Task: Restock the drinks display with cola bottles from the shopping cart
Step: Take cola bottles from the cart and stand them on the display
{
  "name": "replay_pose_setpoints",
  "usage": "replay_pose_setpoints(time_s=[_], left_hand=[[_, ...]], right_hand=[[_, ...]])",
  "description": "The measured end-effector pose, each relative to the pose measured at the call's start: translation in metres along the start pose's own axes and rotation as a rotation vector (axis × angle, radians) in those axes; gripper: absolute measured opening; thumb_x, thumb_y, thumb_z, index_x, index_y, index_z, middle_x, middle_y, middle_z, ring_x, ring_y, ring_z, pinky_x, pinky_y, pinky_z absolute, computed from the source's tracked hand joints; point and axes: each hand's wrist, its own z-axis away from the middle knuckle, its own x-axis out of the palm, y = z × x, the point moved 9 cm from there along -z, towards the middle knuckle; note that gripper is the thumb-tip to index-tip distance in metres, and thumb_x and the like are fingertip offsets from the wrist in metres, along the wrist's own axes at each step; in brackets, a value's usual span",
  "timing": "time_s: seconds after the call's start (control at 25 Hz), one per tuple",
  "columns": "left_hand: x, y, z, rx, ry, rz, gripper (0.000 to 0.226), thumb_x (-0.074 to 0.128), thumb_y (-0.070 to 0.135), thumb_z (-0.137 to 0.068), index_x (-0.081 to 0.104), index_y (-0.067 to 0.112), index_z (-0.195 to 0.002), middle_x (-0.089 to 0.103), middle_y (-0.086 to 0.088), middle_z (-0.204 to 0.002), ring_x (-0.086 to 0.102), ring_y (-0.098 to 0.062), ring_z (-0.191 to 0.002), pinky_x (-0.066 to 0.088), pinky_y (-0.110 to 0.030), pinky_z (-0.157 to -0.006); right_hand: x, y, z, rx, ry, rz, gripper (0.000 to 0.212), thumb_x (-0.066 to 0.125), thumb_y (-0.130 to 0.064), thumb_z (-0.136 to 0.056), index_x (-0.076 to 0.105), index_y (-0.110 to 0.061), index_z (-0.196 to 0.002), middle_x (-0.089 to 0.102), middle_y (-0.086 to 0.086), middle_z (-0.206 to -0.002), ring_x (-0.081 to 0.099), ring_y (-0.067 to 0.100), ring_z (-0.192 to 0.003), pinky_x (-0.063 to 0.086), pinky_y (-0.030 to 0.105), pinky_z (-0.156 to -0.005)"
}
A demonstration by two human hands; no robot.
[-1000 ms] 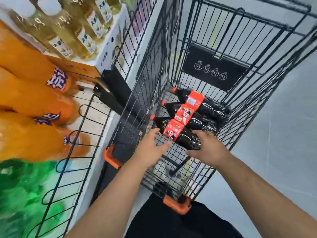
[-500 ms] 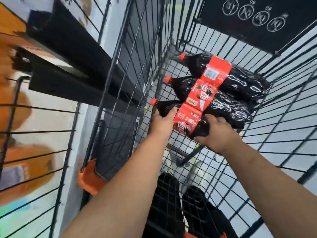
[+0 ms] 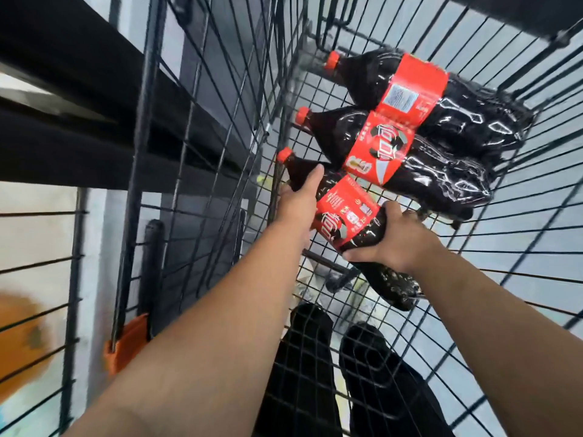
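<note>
The left grip (image 3: 299, 200) is curled round the shoulder of the nearest cola bottle (image 3: 344, 216), with the thumb laid along the dark plastic just below the red cap. The right grip (image 3: 397, 244) wraps the same bottle's body just past the red label, thumb over the top and fingers underneath. The bottle's base sticks out behind the right grip, toward the person. Just beyond both grips, a second cola bottle (image 3: 381, 146) and a third cola bottle (image 3: 410, 89) lie side by side, touching, inside the shopping cart (image 3: 202, 127).
</note>
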Motion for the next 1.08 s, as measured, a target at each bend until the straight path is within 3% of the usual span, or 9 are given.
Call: replay_pose_setpoints(time_s=[0.08,0.24,0.32,0.56,0.8,0.92,1.08], left_hand=[[0.003,-0.004,-0.003,-0.022,-0.028,0.056,0.061,0.072,0.060,-0.085,0.047,0.029,-0.131,0.072,-0.005,-0.110,0.073,-0.022,-0.093,0.061,-0.043,-0.086],[0.007,-0.011,-0.003,-0.043,-0.070,0.103,0.063,0.073,0.060,-0.084,0.044,0.035,-0.134,0.071,-0.004,-0.113,0.072,-0.024,-0.096,0.061,-0.044,-0.081],[0.008,-0.011,-0.001,-0.036,-0.072,0.122,0.062,0.073,0.057,-0.085,0.044,0.033,-0.134,0.071,-0.005,-0.113,0.073,-0.024,-0.095,0.060,-0.040,-0.074],[0.002,0.001,0.007,-0.001,-0.081,0.101,0.061,0.078,0.052,-0.084,0.045,0.029,-0.131,0.072,-0.007,-0.110,0.074,-0.026,-0.090,0.061,-0.043,-0.076],[-0.014,0.040,0.052,0.188,-0.064,0.122,0.063,0.083,0.048,-0.080,0.047,0.032,-0.129,0.071,-0.003,-0.112,0.074,-0.023,-0.094,0.061,-0.045,-0.085],[-0.022,0.060,0.095,0.293,-0.093,0.180,0.060,0.086,0.052,-0.070,0.054,0.037,-0.118,0.074,0.000,-0.110,0.075,-0.021,-0.094,0.060,-0.049,-0.091],[-0.031,0.089,0.161,0.392,-0.126,0.236,0.083,0.085,0.062,-0.050,0.054,0.034,-0.123,0.075,-0.002,-0.109,0.076,-0.023,-0.092,0.060,-0.052,-0.090]], right_hand=[[0.008,0.000,-0.001,-0.027,-0.030,-0.187,0.117,0.090,-0.060,-0.050,0.026,-0.029,-0.143,0.058,0.000,-0.127,0.057,0.025,-0.114,0.046,0.039,-0.100],[0.010,0.001,-0.005,-0.058,-0.031,-0.264,0.123,0.092,-0.052,-0.052,0.019,-0.036,-0.150,0.058,-0.006,-0.126,0.056,0.021,-0.117,0.043,0.035,-0.101],[0.011,0.002,-0.005,-0.054,-0.031,-0.290,0.119,0.093,-0.049,-0.054,0.021,-0.037,-0.149,0.059,-0.007,-0.122,0.057,0.020,-0.114,0.044,0.036,-0.100],[0.016,-0.002,0.007,-0.048,-0.019,-0.433,0.110,0.093,-0.039,-0.058,0.029,-0.035,-0.147,0.055,-0.020,-0.103,0.056,0.015,-0.107,0.042,0.030,-0.092],[0.002,-0.023,0.055,-0.125,0.054,-0.613,0.105,0.095,-0.036,-0.053,0.036,-0.042,-0.139,0.060,-0.024,-0.108,0.058,0.000,-0.101,0.045,0.029,-0.094],[-0.017,-0.038,0.095,-0.189,0.083,-0.648,0.097,0.096,-0.029,-0.053,0.039,-0.047,-0.129,0.063,-0.022,-0.109,0.061,-0.003,-0.100,0.047,0.028,-0.096],[-0.055,-0.055,0.159,-0.271,0.156,-0.615,0.096,0.096,-0.028,-0.054,0.037,-0.046,-0.127,0.064,-0.021,-0.108,0.061,-0.005,-0.098,0.047,0.021,-0.089]])
